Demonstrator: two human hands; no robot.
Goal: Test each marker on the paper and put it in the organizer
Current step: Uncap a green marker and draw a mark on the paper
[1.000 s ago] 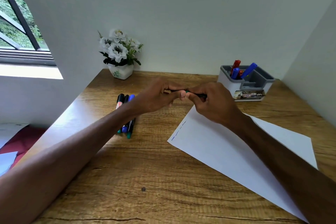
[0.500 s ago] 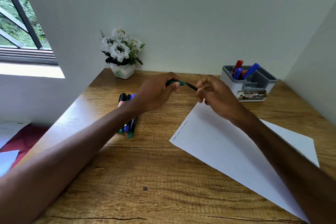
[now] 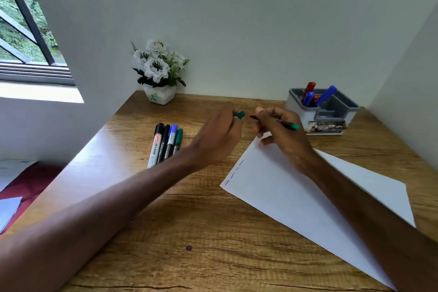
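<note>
A wooden desk (image 3: 213,232) fills the lower frame, with four markers (image 3: 166,142) lying side by side left of centre, apparently waiting their turn. At centre the left hand (image 3: 218,135) pinches a green cap (image 3: 239,115), clear of the marker (image 3: 288,125) the right hand (image 3: 282,135) grips by its barrel, tip bared for testing. The paper (image 3: 296,192) lies under that hand, short strokes along its left edge; the organizer (image 3: 305,114) at upper right holds several more.

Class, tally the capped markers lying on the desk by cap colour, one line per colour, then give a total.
Black cap: 2, the white-barrelled marker and the black-barrelled marker
Blue cap: 1, the blue-capped marker
Green cap: 1, the green-capped marker
Total: 4
</note>
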